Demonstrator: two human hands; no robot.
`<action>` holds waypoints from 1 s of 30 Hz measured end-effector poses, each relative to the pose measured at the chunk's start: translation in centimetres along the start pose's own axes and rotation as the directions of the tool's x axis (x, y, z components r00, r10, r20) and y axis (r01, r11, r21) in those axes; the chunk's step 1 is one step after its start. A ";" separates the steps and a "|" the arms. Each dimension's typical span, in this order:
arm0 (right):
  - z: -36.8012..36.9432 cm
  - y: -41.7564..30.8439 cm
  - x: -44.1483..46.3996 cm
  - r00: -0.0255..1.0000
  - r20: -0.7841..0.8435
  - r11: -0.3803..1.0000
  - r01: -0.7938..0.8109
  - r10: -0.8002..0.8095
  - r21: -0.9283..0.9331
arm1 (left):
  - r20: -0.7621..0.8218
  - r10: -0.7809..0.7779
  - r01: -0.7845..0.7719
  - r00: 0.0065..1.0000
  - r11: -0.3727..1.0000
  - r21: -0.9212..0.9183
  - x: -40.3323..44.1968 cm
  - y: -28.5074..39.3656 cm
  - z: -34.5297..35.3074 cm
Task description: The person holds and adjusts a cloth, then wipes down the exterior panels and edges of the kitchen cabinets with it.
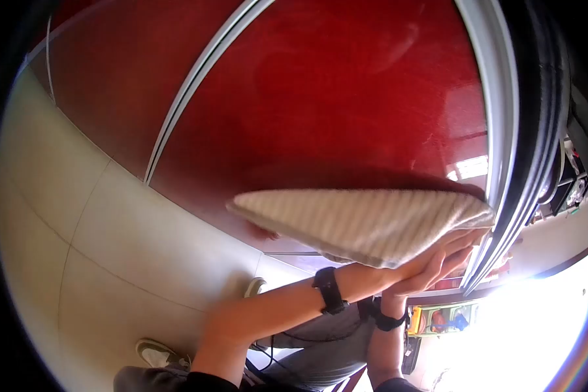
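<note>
A beige and white striped cloth hangs in folds before a red cabinet door, its upper end close to the metal edge trim. My left hand reaches in behind the cloth, fingers closed at that gathered end. Pressed up beside it, my right hand overlaps the left, and its fingers point to the same end of the cloth. Some fingertips are lost in the folds and glare. Each wrist wears a black band.
Silver trim and a dark ribbed edge border the red doors. Pale floor tiles lie at the left, with my shoe on them. A yellow-green rack with small items stands at lower right, beside a bright glare.
</note>
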State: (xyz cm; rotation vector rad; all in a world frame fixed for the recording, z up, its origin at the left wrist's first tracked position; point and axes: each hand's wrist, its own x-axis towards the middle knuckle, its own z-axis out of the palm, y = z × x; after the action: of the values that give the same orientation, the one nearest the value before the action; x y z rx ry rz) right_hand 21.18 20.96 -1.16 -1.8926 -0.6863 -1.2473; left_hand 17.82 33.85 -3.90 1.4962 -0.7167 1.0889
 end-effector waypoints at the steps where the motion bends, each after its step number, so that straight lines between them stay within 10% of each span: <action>1: -0.2 -0.2 -0.3 0.999 -0.004 0.999 -0.036 0.036 0.038 | 0.018 -0.010 0.011 1.000 0.999 -0.043 -0.6 0.1 0.4; 7: 2.4 -2.0 -2.0 0.989 0.018 0.972 0.147 -0.146 -0.182 | 0.139 -0.056 0.072 0.989 0.991 -0.115 -1.3 -0.8 -2.5; 11: 9.0 -5.1 -3.3 0.999 -0.017 0.907 -0.032 0.044 0.419 | 0.183 -0.088 0.102 0.979 0.992 -0.071 -0.7 -1.7 -8.6; 14: 12.3 -9.5 -4.8 0.969 0.171 0.950 0.127 -0.181 0.284 | 0.149 -0.112 0.112 0.982 0.994 0.006 -0.9 -2.5 -12.9; 18: 18.1 -13.4 -7.3 0.772 0.366 0.854 0.465 -0.520 0.234 | -0.129 -0.119 0.153 0.984 0.941 0.302 -3.6 -4.6 -18.3; 24: 21.6 -15.6 -9.4 0.441 0.682 0.804 0.430 -0.584 0.410 | -0.611 -0.002 0.462 0.792 0.656 0.597 -9.6 -9.6 -21.3; 30: 14.1 -11.9 -6.5 0.437 0.768 0.846 0.473 -0.468 0.247 | -0.654 0.157 0.550 0.740 0.418 0.722 -11.0 -11.3 -12.0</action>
State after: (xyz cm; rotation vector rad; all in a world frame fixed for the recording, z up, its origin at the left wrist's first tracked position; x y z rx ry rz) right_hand 16.93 39.10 -7.02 -2.3426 -1.8213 -0.5569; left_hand 20.46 46.59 -18.82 1.7872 0.7411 1.7852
